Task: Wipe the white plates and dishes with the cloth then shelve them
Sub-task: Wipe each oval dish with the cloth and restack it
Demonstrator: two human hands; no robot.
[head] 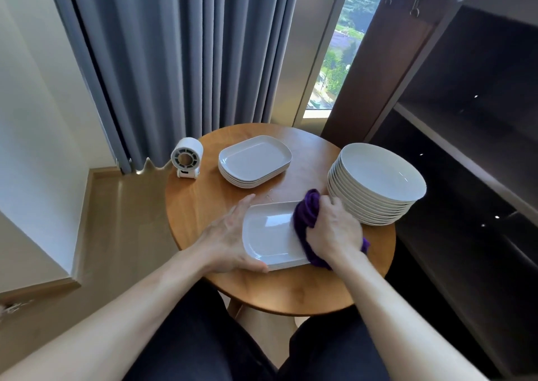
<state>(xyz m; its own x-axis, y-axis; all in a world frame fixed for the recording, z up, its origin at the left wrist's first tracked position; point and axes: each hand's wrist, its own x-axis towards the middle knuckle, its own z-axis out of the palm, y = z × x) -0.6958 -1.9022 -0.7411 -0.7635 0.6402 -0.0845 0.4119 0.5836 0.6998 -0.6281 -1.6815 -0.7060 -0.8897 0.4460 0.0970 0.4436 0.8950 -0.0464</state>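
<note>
A white rectangular plate lies near the front of the round wooden table. My left hand grips its left edge, thumb on the near rim. My right hand is closed on a bunched purple cloth that presses on the plate's right part. A stack of several white rectangular plates sits at the back of the table. At the right stands a tall stack of round white dishes, close to my right hand.
A small white fan stands on the table's back left edge. A dark wooden shelf unit with open shelves rises at the right. Grey curtains and a window are behind the table. My legs are under its near edge.
</note>
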